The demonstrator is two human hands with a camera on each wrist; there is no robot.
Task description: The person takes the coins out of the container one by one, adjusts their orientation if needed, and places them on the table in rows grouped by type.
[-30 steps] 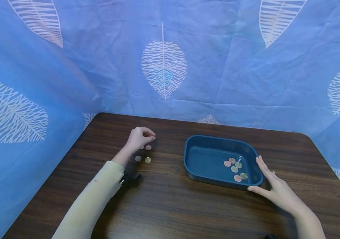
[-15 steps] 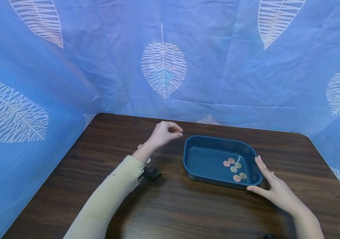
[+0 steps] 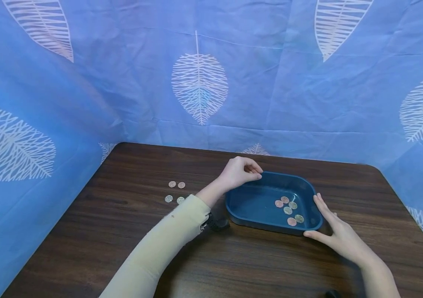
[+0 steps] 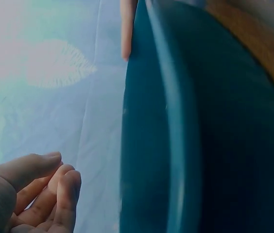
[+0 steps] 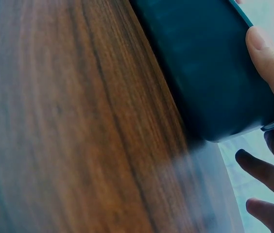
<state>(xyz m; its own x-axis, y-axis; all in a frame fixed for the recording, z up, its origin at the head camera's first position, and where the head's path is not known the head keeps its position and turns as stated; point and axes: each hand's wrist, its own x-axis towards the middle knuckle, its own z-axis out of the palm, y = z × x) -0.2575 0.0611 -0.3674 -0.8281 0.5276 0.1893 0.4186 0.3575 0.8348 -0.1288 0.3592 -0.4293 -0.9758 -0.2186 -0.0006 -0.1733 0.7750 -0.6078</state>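
Observation:
In the head view my left hand (image 3: 242,173) is at the far left rim of a blue tray (image 3: 259,222), palm down, thumb against curled fingertips. It pinches a small thing, which the fingertips hide; it has come from beside the coins on the table. The left wrist view shows this hand (image 4: 42,194) beside the tray wall (image 4: 176,121). My right hand (image 3: 339,236) rests on the tray's right end, fingers fairly straight and spread, thumb at the near corner. In the right wrist view its thumb (image 5: 268,60) lies against the tray's side. Several coins (image 3: 287,210) lie in the tray's right half.
Several more coins (image 3: 172,184) lie on the dark wooden table (image 3: 256,265), left of the tray, in two short rows. A blue cloth with white leaf prints (image 3: 200,89) hangs behind the table and along its sides.
My left hand has moved right from beside the table coins to the tray's far left rim, keeping its pinch. The right hand stays on the tray.

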